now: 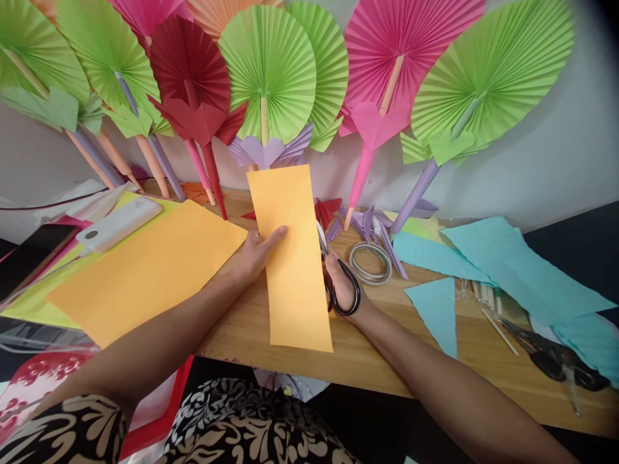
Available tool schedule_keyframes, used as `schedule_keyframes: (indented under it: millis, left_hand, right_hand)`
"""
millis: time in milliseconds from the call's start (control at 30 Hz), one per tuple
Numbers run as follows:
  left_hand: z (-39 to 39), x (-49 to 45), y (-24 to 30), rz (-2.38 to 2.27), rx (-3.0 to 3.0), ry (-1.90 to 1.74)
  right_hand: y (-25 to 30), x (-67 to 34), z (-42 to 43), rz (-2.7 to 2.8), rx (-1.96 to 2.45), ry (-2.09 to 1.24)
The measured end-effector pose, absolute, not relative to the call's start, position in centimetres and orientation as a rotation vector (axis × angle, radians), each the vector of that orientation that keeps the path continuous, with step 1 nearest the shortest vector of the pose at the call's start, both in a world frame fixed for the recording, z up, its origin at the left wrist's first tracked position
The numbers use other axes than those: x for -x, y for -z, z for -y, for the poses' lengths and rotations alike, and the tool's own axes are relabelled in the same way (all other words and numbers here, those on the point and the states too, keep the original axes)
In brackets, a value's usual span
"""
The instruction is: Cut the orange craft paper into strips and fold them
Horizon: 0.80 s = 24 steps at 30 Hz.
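My left hand [261, 252] grips a yellow-orange paper strip [294, 283] by its left edge, thumb on the front and fingers behind. The strip stands upright above the wooden table, in front of me. In my right hand [343, 283] are black-handled scissors [356, 290], with fingers through the handle loops. Their blades lie along the strip's right edge, partly hidden behind it; whether they touch the paper I cannot tell. A larger yellow-orange sheet [159, 270] lies to the left, beneath my left forearm.
Folded paper fans [265, 71] in green, pink and red lean against the wall. A tape roll [370, 263] sits right of the scissors. Turquoise paper pieces [512, 264] and a second pair of scissors [551, 357] lie at right. At left are a white power bank [120, 224] and a dark phone [33, 258].
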State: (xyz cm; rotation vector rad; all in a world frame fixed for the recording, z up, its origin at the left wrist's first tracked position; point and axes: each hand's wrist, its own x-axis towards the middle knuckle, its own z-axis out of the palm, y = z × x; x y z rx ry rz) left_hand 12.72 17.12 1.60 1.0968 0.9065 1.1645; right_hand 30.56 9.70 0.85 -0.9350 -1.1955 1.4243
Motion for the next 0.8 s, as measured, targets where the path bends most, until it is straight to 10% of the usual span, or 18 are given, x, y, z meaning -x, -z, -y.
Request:
schedule_keyframes:
  millis: [800]
  left_hand:
    - [-18.0,-12.7,-1.7,-0.979,-1.094,-1.367]
  right_hand:
    - [-0.4,-30.4,-9.7,1.103,0.852,-1.533]
